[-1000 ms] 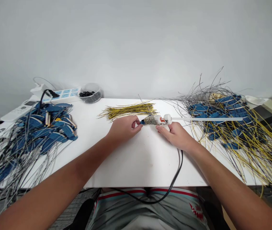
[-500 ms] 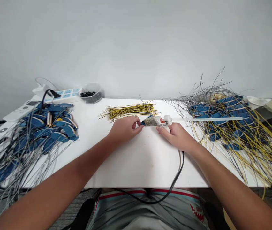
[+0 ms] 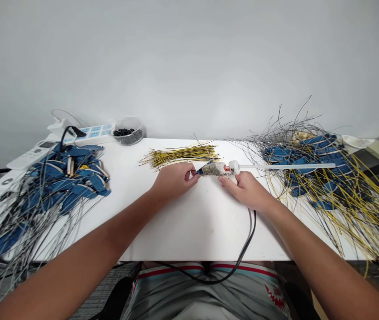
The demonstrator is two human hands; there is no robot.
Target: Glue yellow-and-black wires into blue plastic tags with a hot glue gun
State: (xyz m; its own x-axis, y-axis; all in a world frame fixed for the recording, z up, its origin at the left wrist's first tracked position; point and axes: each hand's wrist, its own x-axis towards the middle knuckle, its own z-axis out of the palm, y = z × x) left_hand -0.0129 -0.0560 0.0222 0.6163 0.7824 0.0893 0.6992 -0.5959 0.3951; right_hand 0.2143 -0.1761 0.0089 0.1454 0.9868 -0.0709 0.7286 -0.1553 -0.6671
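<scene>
A hot glue gun is held level above the middle of the tabletop, a glue stick jutting right from it. The right hand wraps its fingers under the gun; the left hand pinches a small blue piece at the nozzle. A bundle of yellow-and-black wires lies just beyond.

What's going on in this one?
A person at a white table holds a hot glue gun in the right hand, with a long glue stick running out of its back. The left hand pinches a small blue piece at the gun's front end. A bundle of yellow and black wires lies just beyond the hands, and piles of blue parts with long wires lie to either side.
</scene>
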